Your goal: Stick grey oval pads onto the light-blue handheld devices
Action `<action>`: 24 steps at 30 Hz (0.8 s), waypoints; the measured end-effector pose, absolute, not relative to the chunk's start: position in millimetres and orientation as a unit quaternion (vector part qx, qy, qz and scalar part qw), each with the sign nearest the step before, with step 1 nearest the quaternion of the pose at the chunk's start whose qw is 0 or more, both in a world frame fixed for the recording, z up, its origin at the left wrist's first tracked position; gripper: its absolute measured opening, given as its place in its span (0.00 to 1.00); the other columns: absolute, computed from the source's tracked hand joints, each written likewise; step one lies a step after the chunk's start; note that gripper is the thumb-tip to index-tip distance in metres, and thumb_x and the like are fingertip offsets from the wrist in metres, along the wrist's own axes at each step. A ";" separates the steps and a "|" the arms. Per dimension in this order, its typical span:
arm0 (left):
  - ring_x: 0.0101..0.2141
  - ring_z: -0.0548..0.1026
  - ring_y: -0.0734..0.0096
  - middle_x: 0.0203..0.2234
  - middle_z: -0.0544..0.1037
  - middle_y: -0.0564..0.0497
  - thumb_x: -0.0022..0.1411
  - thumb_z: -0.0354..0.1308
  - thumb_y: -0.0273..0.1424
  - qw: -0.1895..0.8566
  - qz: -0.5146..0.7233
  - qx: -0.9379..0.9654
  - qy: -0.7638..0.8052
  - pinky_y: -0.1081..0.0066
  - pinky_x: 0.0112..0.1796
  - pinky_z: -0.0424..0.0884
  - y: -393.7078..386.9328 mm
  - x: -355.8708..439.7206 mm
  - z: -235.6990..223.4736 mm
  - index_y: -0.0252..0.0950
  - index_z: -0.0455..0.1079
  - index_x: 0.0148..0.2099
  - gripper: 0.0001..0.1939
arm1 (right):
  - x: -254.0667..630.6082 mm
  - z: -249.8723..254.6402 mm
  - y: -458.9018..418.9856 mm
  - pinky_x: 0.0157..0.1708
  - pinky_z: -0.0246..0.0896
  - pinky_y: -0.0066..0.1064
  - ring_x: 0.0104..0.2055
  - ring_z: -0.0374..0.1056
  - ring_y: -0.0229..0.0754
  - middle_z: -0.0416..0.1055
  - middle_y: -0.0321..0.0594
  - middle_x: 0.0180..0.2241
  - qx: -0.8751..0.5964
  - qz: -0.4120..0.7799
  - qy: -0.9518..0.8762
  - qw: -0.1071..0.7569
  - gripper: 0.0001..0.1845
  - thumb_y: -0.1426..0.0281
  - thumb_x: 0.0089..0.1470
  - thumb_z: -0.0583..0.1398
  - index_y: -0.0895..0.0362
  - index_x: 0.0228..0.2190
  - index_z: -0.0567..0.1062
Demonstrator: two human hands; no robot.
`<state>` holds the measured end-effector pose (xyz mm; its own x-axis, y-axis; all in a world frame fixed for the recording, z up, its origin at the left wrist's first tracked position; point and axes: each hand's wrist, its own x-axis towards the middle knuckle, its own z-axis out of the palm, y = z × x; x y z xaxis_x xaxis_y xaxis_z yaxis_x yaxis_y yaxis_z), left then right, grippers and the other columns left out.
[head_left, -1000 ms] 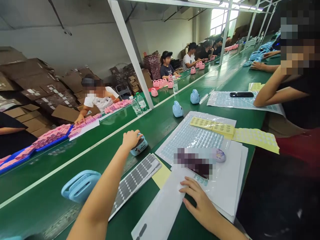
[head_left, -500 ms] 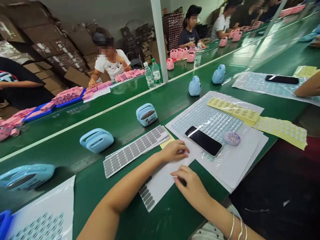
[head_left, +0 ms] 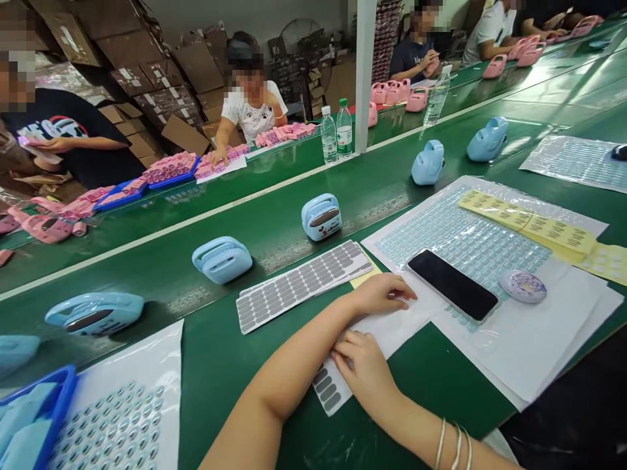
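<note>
My left hand [head_left: 385,294] rests on a white backing sheet [head_left: 416,313], fingers loosely curled and apart, holding nothing visible. Below it, my right hand [head_left: 366,365] has its fingers drawn together beside my left forearm, over the same sheet. Whatever its fingertips grip, if anything, is hidden. Grey oval stickers [head_left: 327,388] remain along the sheet's near end, close to my right fingers. Beyond my left forearm lies a stack of grey sticker sheets [head_left: 294,287]. A smartphone [head_left: 453,285] lies to the right of my left hand.
Light-blue handled cases [head_left: 321,217] stand along the green belt [head_left: 161,267]. A patterned oval object [head_left: 523,287] and yellow label sheets [head_left: 529,220] lie at right. A blue tray [head_left: 63,398] sits at lower left. Co-workers [head_left: 252,108] sit across, near bottles [head_left: 344,130].
The view has swung left, so things appear farther right. My right hand has moved left across the sheet to the grey stickers by my left forearm. The left hand stays on the sheet.
</note>
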<state>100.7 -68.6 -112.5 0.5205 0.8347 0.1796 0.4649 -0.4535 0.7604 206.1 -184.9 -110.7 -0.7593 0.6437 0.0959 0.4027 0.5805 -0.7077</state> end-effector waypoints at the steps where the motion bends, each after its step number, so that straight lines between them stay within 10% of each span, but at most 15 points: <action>1: 0.36 0.73 0.69 0.38 0.78 0.43 0.61 0.63 0.26 0.336 0.283 0.803 0.403 0.71 0.39 0.67 -68.2 101.3 -113.2 0.25 0.76 0.46 0.11 | 205.6 -111.1 -186.7 0.38 0.65 0.37 0.35 0.66 0.42 0.70 0.34 0.31 -0.307 0.353 -0.865 0.183 0.09 0.85 0.55 0.62 0.60 0.28 0.74; 8: 0.34 0.70 0.71 0.35 0.75 0.46 0.60 0.62 0.25 0.368 0.305 0.789 0.386 0.72 0.36 0.65 -64.7 101.1 -113.3 0.28 0.76 0.45 0.10 | 231.5 -108.8 -195.3 0.41 0.66 0.39 0.41 0.69 0.46 0.69 0.38 0.37 -0.277 0.407 -0.833 0.251 0.11 0.83 0.57 0.59 0.56 0.29 0.70; 12: 0.35 0.71 0.71 0.36 0.76 0.46 0.60 0.62 0.24 0.382 0.306 0.785 0.380 0.71 0.37 0.66 -64.4 101.6 -110.4 0.28 0.76 0.46 0.11 | 262.5 -109.5 -208.0 0.49 0.66 0.41 0.51 0.66 0.49 0.69 0.44 0.50 -0.200 0.400 -0.848 0.283 0.16 0.76 0.64 0.55 0.53 0.52 0.70; 19: 0.42 0.76 0.71 0.44 0.80 0.45 0.63 0.49 0.17 0.410 0.302 0.762 0.399 0.74 0.43 0.70 -64.6 91.7 -107.3 0.31 0.75 0.48 0.17 | 267.6 -122.9 -224.8 0.38 0.68 0.43 0.40 0.68 0.53 0.74 0.53 0.39 -0.141 0.337 -0.885 0.288 0.24 0.83 0.64 0.52 0.64 0.60 0.64; 24: 0.49 0.73 0.57 0.51 0.78 0.43 0.54 0.67 0.24 0.373 0.251 0.798 0.401 0.62 0.50 0.67 -65.6 73.9 -89.4 0.35 0.76 0.48 0.17 | 259.3 -122.5 -221.1 0.28 0.67 0.37 0.29 0.67 0.47 0.73 0.46 0.30 -0.082 0.330 -0.896 0.285 0.18 0.78 0.68 0.46 0.63 0.54 0.67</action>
